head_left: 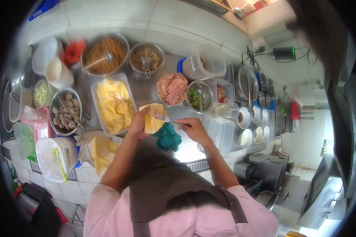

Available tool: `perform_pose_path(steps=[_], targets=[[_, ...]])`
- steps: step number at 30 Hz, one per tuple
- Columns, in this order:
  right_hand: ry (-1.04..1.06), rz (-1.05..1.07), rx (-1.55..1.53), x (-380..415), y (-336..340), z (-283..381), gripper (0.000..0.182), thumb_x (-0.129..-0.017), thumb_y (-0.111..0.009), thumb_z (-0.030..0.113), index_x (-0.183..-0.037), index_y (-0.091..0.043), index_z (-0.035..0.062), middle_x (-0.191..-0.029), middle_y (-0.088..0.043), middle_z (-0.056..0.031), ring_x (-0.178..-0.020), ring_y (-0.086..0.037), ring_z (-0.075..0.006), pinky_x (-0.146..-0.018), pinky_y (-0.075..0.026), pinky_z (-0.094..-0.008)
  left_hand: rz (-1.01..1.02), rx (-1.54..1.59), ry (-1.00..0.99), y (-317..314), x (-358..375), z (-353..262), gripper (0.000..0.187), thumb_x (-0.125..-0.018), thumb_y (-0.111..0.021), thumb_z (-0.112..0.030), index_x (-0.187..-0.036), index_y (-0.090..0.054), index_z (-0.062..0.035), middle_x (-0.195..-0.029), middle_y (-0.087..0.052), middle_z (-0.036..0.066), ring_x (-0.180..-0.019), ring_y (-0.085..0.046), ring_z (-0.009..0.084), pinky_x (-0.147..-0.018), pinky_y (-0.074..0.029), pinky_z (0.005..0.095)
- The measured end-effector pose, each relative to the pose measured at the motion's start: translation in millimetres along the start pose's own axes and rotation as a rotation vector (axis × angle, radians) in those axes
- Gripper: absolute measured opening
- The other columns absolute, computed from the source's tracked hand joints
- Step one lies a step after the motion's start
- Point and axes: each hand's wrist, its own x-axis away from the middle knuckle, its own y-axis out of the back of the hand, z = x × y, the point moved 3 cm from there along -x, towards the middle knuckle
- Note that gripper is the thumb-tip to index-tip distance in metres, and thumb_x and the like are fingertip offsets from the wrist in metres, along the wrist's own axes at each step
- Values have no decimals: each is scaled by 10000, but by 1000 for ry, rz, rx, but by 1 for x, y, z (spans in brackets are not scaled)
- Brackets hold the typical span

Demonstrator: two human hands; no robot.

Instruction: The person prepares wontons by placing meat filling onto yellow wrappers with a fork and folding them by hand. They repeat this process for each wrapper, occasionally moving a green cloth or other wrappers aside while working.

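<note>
Wearing a dark apron (158, 205) over a pink top (106, 207). Seeing, at the near edge of the steel counter (146, 89), a teal cloth (169, 139) bunched between the forearms. Holding a yellow wrapper (151, 125) above the counter, clamped between thumb and fingers of the left hand (137, 124). Gripping the handle of a small utensil (162, 117) in the right hand (192, 127), with its pale head over the wrapper (too small to tell whether tined or flat). Working with the two hands apart from each other, joined only through wrapper and utensil.

Finding, just left of the left hand, a clear tray (94, 96) stacked with yellow sheets (114, 104). Passing beyond to pink minced meat (172, 89), heaped right beside chopped greens (194, 98) in a metal bowl. Spotting dark lettering on the side of a blue-rimmed tub (190, 70) farther back (too blurred to read). Noticing a white label on a blue object (39, 12) at the far upper left, likewise illegible.
</note>
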Motion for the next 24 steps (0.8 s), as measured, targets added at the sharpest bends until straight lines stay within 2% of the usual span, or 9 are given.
perform_pose_path(steps=[2, 5, 9, 12, 14, 15, 17, 20, 24], targets=[[-339, 105, -367, 1, 2, -11, 347, -869, -548, -4, -1193, -672, 3, -813, -687, -68, -620, -551, -139, -574, -422, -240, -6, -5, -14, 2, 0, -1, 390, -1033, -400, -225, -1260, -486, 80, -1162, -627, 212, -1016, -658, 321, -912, -543, 441], [-393, 58, -746, 4, 5, -7, 296, -865, -565, -27, -1144, -650, -79, -830, -642, -88, -574, -425, -76, -523, -334, -208, -19, -11, -30, -2, 3, -4, 392, -1031, -417, -233, -1268, -486, 72, -1187, -622, 207, -1049, -651, 321, -925, -537, 439], [-322, -13, -1006, -1, 17, -13, 307, -865, -568, -28, -1159, -640, -72, -828, -639, -101, -577, -424, -74, -517, -322, -208, 18, 14, -33, 3, 2, -5, 408, -1027, -440, -251, -1282, -487, 63, -1226, -612, 200, -1101, -636, 318, -951, -524, 431], [-221, -183, -952, -23, 34, -17, 294, -895, -540, -34, -1169, -646, -49, -829, -635, -85, -573, -442, -87, -525, -353, -215, 71, 55, -48, -1, 5, -7, 419, -1027, -440, -256, -1296, -483, 63, -1239, -606, 198, -1115, -628, 316, -971, -512, 424], [-190, -394, -203, -32, 38, -19, 366, -888, -537, -60, -1228, -645, 24, -894, -659, -93, -659, -577, -192, -615, -472, -288, 56, 43, -50, -2, 8, -8, 422, -1027, -441, -257, -1301, -480, 61, -1246, -603, 200, -1122, -625, 317, -978, -507, 425], [-183, -398, -204, -37, 35, -24, 366, -888, -537, -60, -1228, -645, 24, -894, -659, -93, -659, -577, -192, -615, -472, -288, 37, 35, -53, -2, 7, -9, 426, -1026, -441, -259, -1306, -478, 60, -1253, -599, 203, -1129, -621, 318, -985, -502, 427], [342, -496, 451, -39, 26, -17, 449, -880, -527, -81, -1289, -616, 83, -1030, -649, -138, -837, -625, -303, -777, -510, -362, 57, 40, -47, -2, 9, -8, 426, -1026, -440, -261, -1308, -477, 57, -1256, -598, 204, -1129, -621, 320, -984, -503, 426], [188, -414, 497, -32, 8, -41, 517, -865, -525, -96, -1335, -582, 112, -1124, -612, -178, -987, -599, -366, -894, -488, -389, 62, 55, -44, -1, 8, -9, 430, -1026, -439, -267, -1314, -474, 51, -1259, -597, 205, -1132, -620, 321, -982, -504, 427], [245, -456, 401, -8, 2, -43, 528, -865, -511, -109, -1346, -564, 101, -1152, -608, -183, -986, -623, -339, -879, -502, -368, 32, 41, -41, 5, 10, -10, 439, -1024, -443, -277, -1327, -464, 41, -1259, -596, 203, -1130, -621, 316, -977, -506, 427]])
